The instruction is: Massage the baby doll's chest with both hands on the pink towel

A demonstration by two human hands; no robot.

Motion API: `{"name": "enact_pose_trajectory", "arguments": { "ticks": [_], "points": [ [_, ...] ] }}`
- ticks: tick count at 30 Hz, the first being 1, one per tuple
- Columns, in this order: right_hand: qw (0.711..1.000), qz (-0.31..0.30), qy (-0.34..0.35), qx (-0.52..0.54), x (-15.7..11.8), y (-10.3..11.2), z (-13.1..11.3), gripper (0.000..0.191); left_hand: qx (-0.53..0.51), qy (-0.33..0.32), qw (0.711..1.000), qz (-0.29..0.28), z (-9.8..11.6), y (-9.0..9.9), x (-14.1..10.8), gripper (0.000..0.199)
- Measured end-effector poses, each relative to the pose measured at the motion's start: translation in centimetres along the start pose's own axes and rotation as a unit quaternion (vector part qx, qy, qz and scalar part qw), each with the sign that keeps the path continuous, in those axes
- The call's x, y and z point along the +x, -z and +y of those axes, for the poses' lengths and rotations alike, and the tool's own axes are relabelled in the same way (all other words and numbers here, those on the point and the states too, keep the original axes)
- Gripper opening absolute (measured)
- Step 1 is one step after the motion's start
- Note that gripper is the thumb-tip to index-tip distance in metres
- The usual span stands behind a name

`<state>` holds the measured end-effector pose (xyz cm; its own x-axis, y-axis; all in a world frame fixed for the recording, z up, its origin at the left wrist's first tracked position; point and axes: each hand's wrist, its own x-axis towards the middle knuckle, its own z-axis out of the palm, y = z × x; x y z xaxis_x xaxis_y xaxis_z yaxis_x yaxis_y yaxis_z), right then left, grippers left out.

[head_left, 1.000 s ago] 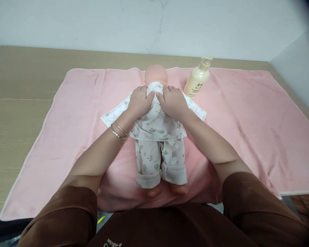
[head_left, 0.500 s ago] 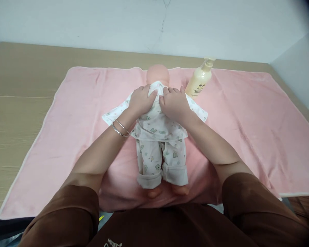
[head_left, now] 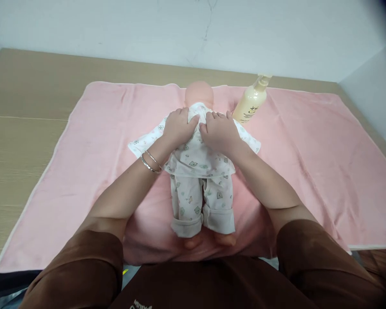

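A baby doll (head_left: 196,165) in a white print top and trousers lies stretched out with its bald head (head_left: 199,93) away from me. No face shows, and its feet (head_left: 224,239) point toward me. On the left side of its upper body rests my left hand (head_left: 181,126), palm down, thumb apart from the fingers. My right hand (head_left: 220,131) lies the same way on the other side, the two thumbs close together near the middle. Both hands touch the top's cloth over the shoulders; the fingertips are partly hidden. Flat sleeves (head_left: 144,139) spread out to both sides.
A pink blanket (head_left: 324,159) with a pale edge lies under the doll on a wooden table (head_left: 22,86). Beyond my right hand, a cream pump bottle (head_left: 251,101) leans at a slant near the doll's head. A pale wall (head_left: 131,30) rises behind the table.
The view has shifted slightly. Both hands stay on the doll's shoulders, with barely any movement against the cloth.
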<state>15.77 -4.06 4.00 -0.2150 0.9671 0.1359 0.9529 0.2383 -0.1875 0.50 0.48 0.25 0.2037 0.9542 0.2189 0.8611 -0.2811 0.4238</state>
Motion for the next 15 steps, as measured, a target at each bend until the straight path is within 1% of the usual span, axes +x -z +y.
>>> {"name": "enact_pose_trajectory", "arguments": {
  "ticks": [3,5,6,8,11,13,15],
  "points": [
    [0.997,-0.026,-0.029,0.071,1.7,-0.2,1.9,0.059,0.023,-0.025,0.998,0.056,1.0,-0.8,-1.4,0.055],
    [0.992,-0.032,-0.051,0.107,2.6,-0.5,2.8,0.064,0.024,-0.042,0.996,0.076,1.5,-1.1,-2.1,0.057],
    [0.992,-0.028,-0.058,0.111,2.7,-0.7,3.0,0.064,0.023,-0.045,0.996,0.074,1.6,-1.1,-2.2,0.058],
    [0.994,-0.009,-0.059,0.088,2.4,-0.8,2.5,0.062,0.019,-0.034,0.998,0.048,1.3,-0.7,-1.8,0.055],
    [0.999,0.015,-0.032,0.022,1.1,-0.7,1.1,0.056,0.001,-0.001,1.0,-0.002,0.4,0.1,-0.6,0.052],
    [1.0,0.014,-0.015,0.004,0.6,-0.5,0.5,0.053,-0.002,0.013,1.0,-0.001,0.1,0.3,-0.1,0.052],
    [1.0,0.007,-0.02,0.016,0.8,-0.4,0.6,0.053,0.007,0.015,1.0,0.022,0.0,0.1,-0.1,0.052]
  ]
}}
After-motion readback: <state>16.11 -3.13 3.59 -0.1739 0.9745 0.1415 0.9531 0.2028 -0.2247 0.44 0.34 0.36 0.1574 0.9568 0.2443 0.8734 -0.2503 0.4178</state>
